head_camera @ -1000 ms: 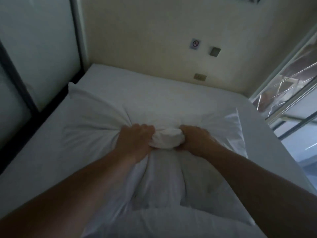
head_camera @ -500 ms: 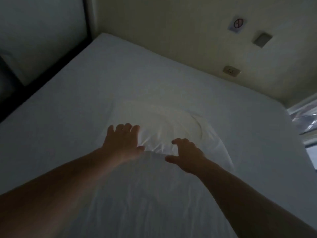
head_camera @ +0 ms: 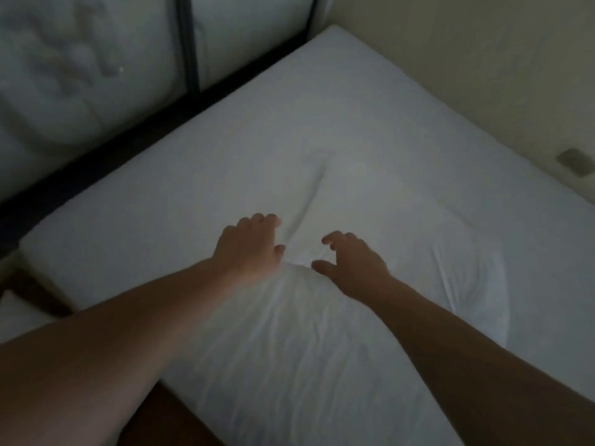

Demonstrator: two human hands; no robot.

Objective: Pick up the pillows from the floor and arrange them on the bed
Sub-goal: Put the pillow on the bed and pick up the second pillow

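Observation:
A white pillow [head_camera: 370,214] lies flat on the white bed [head_camera: 161,204], near its middle, with a crease running down its centre. My left hand [head_camera: 248,246] rests on the pillow's near edge, fingers spread and holding nothing. My right hand [head_camera: 351,262] hovers just to the right of it over the same edge, fingers curled apart, thumb out. A small bunched fold of pillow fabric shows between the two hands. The room is dim and the picture is blurred.
A dark bed frame [head_camera: 135,140] runs along the left side. Behind it stands a pale panel wall with a dark vertical bar [head_camera: 190,43]. A cream wall [head_camera: 483,75] with a socket plate [head_camera: 576,162] borders the bed's far right. Dark floor [head_camera: 161,420] shows below.
Both hands let go of the bunched pillow fabric and opened; the pillow now lies flat on the bed. My view has swung to the left and down.

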